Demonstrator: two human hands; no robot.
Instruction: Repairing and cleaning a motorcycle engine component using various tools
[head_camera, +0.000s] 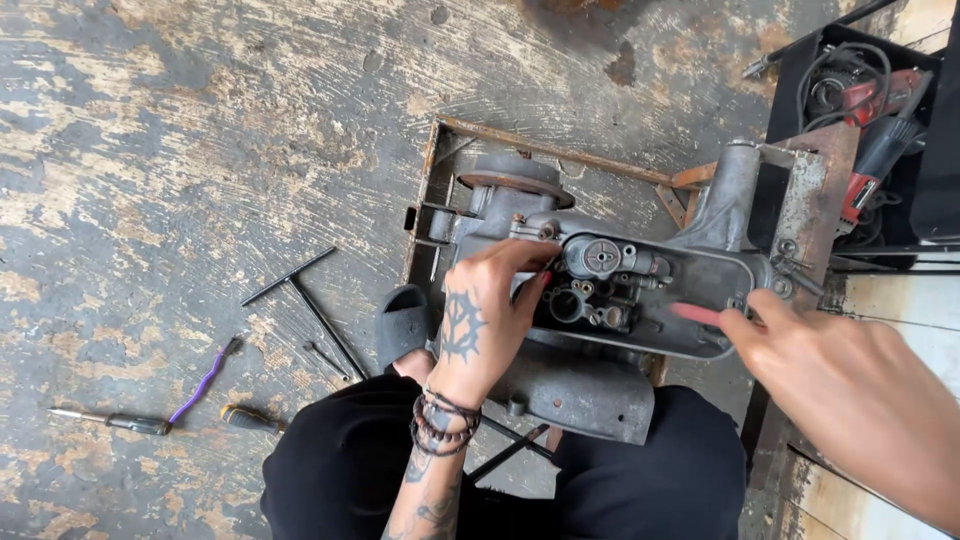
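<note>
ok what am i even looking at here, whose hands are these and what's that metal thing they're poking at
This is one picture from a camera worn on a person's head, looking down at their own two hands and knees. They are crouched over a worn, paint-flaked floor.

The grey metal thing is an old engine block sitting in a rusty frame. Its side is open, and you can see a carburettor-like part inside.

The left hand, with a tattoo on its back and bracelets at the wrist, rests its fingers on that part. The right hand holds a small tool with a red handle, pointing into the opening.

On the floor lie a T-handle wrench, a screwdriver and a small purple-handled brush. A bin of red power tools is at the top right.
</note>
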